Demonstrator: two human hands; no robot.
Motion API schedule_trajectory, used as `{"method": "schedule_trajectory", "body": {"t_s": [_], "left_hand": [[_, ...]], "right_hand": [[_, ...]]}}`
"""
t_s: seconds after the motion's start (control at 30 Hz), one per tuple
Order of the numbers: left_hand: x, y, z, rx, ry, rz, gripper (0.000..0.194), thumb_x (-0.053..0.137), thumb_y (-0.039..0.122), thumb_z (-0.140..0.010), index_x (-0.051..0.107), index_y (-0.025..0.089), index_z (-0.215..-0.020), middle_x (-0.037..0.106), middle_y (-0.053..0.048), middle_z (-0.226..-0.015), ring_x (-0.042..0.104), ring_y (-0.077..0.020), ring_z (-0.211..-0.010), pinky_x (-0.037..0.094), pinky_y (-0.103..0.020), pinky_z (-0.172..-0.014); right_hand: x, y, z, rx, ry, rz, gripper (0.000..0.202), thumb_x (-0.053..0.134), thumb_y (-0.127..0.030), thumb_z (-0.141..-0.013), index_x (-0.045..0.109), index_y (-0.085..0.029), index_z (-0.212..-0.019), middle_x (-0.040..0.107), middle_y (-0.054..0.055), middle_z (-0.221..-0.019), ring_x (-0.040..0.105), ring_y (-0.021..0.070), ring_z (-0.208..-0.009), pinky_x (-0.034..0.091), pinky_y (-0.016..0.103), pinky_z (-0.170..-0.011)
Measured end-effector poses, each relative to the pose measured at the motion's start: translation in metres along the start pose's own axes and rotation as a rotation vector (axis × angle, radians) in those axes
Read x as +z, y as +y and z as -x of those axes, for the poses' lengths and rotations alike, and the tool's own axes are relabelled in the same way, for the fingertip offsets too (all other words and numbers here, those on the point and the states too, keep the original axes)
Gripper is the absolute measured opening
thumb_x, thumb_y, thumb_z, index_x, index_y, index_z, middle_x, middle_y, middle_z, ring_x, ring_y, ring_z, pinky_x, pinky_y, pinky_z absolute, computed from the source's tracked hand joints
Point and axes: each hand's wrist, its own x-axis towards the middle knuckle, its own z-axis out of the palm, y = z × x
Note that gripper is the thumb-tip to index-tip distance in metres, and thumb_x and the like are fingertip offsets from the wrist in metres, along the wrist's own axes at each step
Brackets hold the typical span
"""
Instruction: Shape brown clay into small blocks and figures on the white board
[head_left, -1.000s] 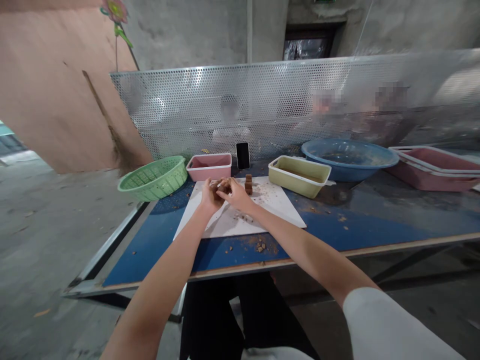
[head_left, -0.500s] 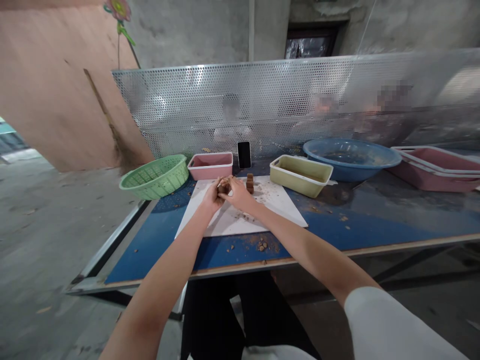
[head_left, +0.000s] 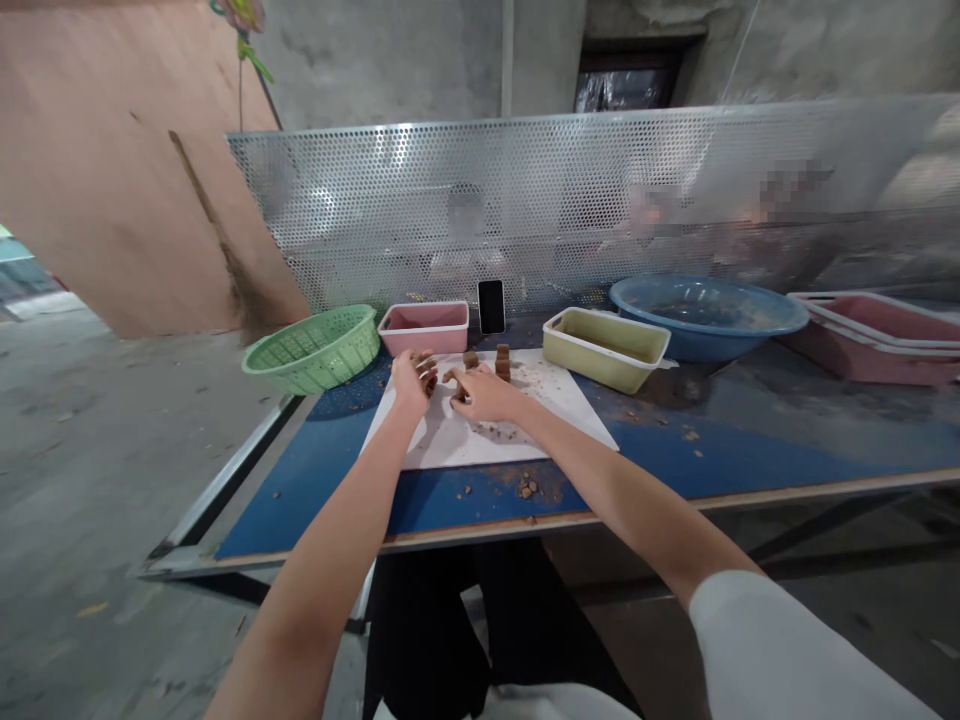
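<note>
Both of my hands are over the white board (head_left: 442, 450). My left hand (head_left: 410, 380) is on its left part, fingers curled around a crumbly brown lump (head_left: 430, 385), partly hidden by them. A short gap to the right, my right hand (head_left: 484, 393) bends its thumb and fingers around another brown lump (head_left: 460, 394), low over the board. Just behind that hand a small brown block (head_left: 470, 358) stands on the board. To its right rises a short stack of brown blocks (head_left: 502, 363). Brown crumbs are scattered around the stack and near my right hand.
Behind the board are a pink bin (head_left: 424, 338), an upright phone (head_left: 491, 306) and a yellow-green bin (head_left: 600, 365). A green basket (head_left: 319, 365) is at left; a blue basin (head_left: 705, 335) and pink trays (head_left: 877, 360) are at right. Brown bits (head_left: 527, 487) lie near the table edge.
My hands, together around a brown lump before, have moved apart, the left one going left. The small brown block behind my right hand has come into view.
</note>
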Motion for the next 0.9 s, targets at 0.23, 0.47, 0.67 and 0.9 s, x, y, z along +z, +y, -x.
{"method": "schedule_trajectory", "body": {"t_s": [0.23, 0.47, 0.67, 0.9], "left_hand": [[0.003, 0.004, 0.001, -0.076, 0.117, 0.073, 0.022, 0.053, 0.039, -0.085, 0.063, 0.02, -0.085, 0.06, -0.001, -0.065, 0.057, -0.0141, -0.053, 0.044, -0.027, -0.053], [0.001, 0.006, 0.004, -0.062, 0.136, 0.084, 0.02, 0.054, 0.041, -0.086, 0.058, 0.022, -0.083, 0.054, 0.0, -0.063, 0.054, -0.0144, -0.051, 0.042, -0.027, -0.049], [0.004, 0.007, 0.008, 0.108, 0.163, 0.048, 0.012, 0.055, 0.035, -0.089, 0.056, 0.024, -0.089, 0.061, 0.0, -0.073, 0.056, -0.0143, -0.057, 0.044, -0.026, -0.054], [0.013, 0.008, 0.012, 0.509, 0.053, -0.153, 0.01, 0.058, 0.015, -0.086, 0.065, 0.023, -0.085, 0.07, -0.003, -0.095, 0.066, -0.0168, -0.096, 0.051, -0.024, -0.083]], "right_hand": [[0.005, 0.006, -0.004, 0.15, 0.112, -0.041, 0.02, 0.055, -0.035, -0.104, 0.067, -0.019, -0.108, 0.069, 0.006, -0.074, 0.062, 0.0229, -0.073, 0.043, 0.031, -0.077], [0.017, 0.01, -0.011, 0.192, 0.187, -0.095, 0.022, 0.051, -0.036, -0.104, 0.064, -0.02, -0.098, 0.071, 0.009, -0.09, 0.064, 0.0233, -0.084, 0.045, 0.033, -0.08], [0.011, 0.018, -0.044, 0.309, 0.253, -0.096, 0.017, 0.049, -0.025, -0.101, 0.064, -0.019, -0.101, 0.073, 0.013, -0.105, 0.064, 0.0264, -0.097, 0.047, 0.038, -0.089], [0.037, -0.003, -0.071, 0.412, 0.258, 0.24, 0.053, 0.057, -0.017, -0.091, 0.047, -0.006, -0.143, 0.053, 0.028, -0.14, 0.045, 0.0411, -0.13, 0.037, 0.057, -0.105]]}}
